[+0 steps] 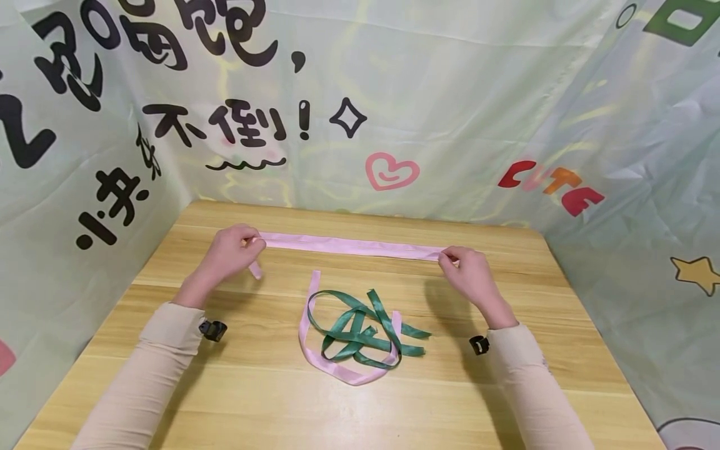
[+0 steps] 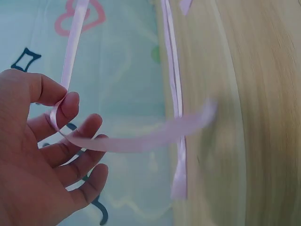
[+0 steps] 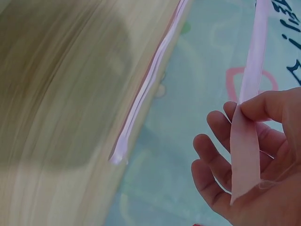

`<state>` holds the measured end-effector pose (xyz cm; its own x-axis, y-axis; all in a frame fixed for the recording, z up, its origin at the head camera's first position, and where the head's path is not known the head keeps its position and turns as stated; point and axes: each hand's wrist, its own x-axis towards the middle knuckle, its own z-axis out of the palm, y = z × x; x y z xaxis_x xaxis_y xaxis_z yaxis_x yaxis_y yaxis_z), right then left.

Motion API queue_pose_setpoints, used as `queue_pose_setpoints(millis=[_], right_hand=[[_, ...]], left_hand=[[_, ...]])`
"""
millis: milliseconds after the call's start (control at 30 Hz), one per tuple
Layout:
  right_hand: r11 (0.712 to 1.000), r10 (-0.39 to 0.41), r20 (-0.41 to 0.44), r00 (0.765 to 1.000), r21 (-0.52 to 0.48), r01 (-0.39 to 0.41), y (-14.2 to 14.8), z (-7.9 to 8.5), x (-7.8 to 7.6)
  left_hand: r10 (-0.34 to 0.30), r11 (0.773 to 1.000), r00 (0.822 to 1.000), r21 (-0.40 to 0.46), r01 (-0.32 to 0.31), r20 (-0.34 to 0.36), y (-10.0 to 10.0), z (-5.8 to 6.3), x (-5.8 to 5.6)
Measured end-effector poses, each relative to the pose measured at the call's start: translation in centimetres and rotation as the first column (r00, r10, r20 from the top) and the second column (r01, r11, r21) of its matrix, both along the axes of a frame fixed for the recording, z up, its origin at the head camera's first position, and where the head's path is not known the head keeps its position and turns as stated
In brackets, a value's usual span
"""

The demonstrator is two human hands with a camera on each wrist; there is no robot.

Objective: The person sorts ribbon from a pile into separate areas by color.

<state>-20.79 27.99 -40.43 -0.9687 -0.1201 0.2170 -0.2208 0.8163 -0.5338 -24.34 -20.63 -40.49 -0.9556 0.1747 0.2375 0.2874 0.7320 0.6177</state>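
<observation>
Both hands hold one pale pink ribbon (image 1: 349, 245), stretched nearly straight between them over the far part of the table. The left hand (image 1: 236, 252) pinches it between thumb and index finger, and a short tail (image 2: 136, 144) hangs past the fingers. At the other end, the right hand (image 1: 469, 272) pinches it close to the cut end (image 3: 244, 174), where loose threads show. Both wrist views also show pink ribbon (image 3: 141, 103) lying lengthwise by the table's far edge. Nearer the person, a tangled green ribbon (image 1: 360, 337) lies with a curved pink ribbon (image 1: 349, 375).
The wooden table (image 1: 270, 400) meets a printed cloth backdrop (image 1: 450, 112) at its back, and more cloth hangs along the left and right sides. Small black devices sit at the left cuff (image 1: 213, 330) and the right cuff (image 1: 479, 345).
</observation>
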Motion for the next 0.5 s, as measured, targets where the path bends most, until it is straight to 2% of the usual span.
queue_pose_setpoints(millis=[267,500], right_hand=[[0.997,-0.071,0.017,0.997,0.015,0.071,1.9,-0.4,-0.7],[0.995,-0.096,0.032,0.995,0.019,0.095,3.2,-0.5,-1.1]], left_hand=[[0.047,0.999,0.999,-0.002,-0.047,0.006,-1.7,-0.5,-0.3],[0.086,0.996,0.996,-0.029,-0.085,0.026,-2.7,-1.1,-0.8]])
